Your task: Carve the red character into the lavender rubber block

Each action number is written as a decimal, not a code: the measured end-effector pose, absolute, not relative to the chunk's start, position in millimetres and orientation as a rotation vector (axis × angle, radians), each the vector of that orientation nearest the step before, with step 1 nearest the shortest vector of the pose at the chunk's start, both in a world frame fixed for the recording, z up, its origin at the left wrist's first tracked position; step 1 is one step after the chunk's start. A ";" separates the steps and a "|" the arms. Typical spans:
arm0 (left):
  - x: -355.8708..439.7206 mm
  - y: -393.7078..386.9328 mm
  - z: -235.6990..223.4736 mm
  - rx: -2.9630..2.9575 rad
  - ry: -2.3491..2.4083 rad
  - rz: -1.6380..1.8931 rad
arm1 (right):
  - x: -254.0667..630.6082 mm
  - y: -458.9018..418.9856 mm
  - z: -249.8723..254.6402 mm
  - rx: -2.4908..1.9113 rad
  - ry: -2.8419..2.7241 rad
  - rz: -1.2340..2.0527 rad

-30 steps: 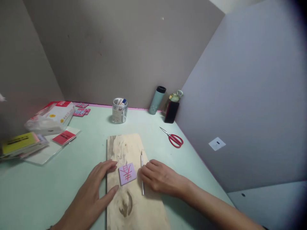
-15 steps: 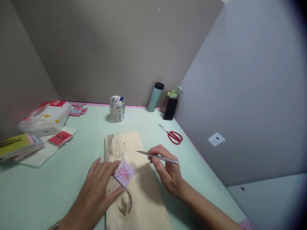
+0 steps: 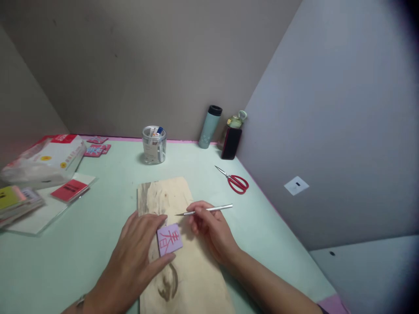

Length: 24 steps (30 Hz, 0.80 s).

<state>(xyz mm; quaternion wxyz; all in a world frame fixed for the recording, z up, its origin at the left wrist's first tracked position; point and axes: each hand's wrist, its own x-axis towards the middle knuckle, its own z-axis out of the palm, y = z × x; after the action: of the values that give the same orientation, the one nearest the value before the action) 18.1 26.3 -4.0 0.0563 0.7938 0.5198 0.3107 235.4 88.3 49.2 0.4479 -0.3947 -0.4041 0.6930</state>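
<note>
On the wooden board lies a small lilac square block with a red Chinese character drawn on its top. My left hand grips the block's edges between thumb and fingers. In my right hand, pinched like a pen, is a slim silver craft knife. Its pointed blade aims left and sits just beyond the block's upper right corner, apart from it as far as I can see.
Red-handled scissors lie right of the board. Behind stand a jar of pens, a teal tumbler and a phone leaning on a green-lidded bottle. Left are a plastic package, a red pad and stacked paper pads.
The block has turned between my left fingers so its sides lie straighter. My right hand has come left and nearer the block, the knife now lying flatter. The whole view has shifted slightly.
</note>
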 end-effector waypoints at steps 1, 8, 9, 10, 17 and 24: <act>20.3 25.8 -4.1 2.400 1.577 0.942 | 234.4 87.1 48.5 -0.970 -1.021 1.729; 16.7 17.9 -17.4 2.383 1.588 1.025 | 232.7 79.9 45.5 -1.042 -1.262 1.577; 16.4 16.9 -18.5 2.372 1.594 1.038 | 232.5 79.3 45.6 -1.053 -1.284 1.567; 16.5 16.2 -18.9 2.363 1.596 1.045 | 232.3 78.8 45.7 -1.057 -1.308 1.566; 19.5 15.6 -15.3 2.319 1.608 1.054 | 231.0 75.6 40.2 -1.070 -1.471 1.527; 19.2 17.1 -16.3 2.316 1.594 1.065 | 229.3 72.5 37.1 -1.111 -1.618 1.389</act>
<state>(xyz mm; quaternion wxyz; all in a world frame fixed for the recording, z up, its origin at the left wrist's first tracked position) 19.2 17.1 -16.3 0.0675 0.7685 0.5290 0.3534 229.3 72.5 37.1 0.3605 -0.4311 -0.6276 0.5388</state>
